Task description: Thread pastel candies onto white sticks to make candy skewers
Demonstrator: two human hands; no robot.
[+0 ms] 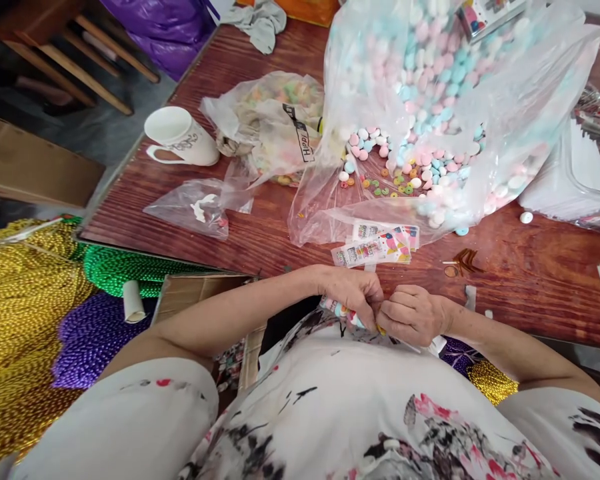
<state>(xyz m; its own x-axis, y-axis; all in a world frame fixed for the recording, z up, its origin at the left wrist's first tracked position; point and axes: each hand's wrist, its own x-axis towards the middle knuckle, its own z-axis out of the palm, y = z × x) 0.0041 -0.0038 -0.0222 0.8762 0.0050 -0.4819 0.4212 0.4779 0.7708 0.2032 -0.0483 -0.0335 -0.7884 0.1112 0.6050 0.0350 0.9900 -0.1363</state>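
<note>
Close to my body at the table's front edge, my left hand (353, 290) and my right hand (413, 315) meet with curled fingers. Between them is a small see-through bag (339, 309) filled with pink, blue and white pieces. My left hand grips its upper part, and my right hand pinches the end beside it. A bit of yellow shows under the right fingertips, too small to name. Just beyond my hands lie printed paper labels (373, 252). Behind them a large plastic bag (510, 167) spills pastel candy-like pieces (440, 170) and small coloured rings (397, 183).
A white mug (183, 137) stands at the table's left, near a knotted bag (280, 133) and a flat plastic bag (195, 208). Brown twist ties (467, 261) lie at right, below a tub of white papers (575, 173). Gold beads (25, 320) hang at left.
</note>
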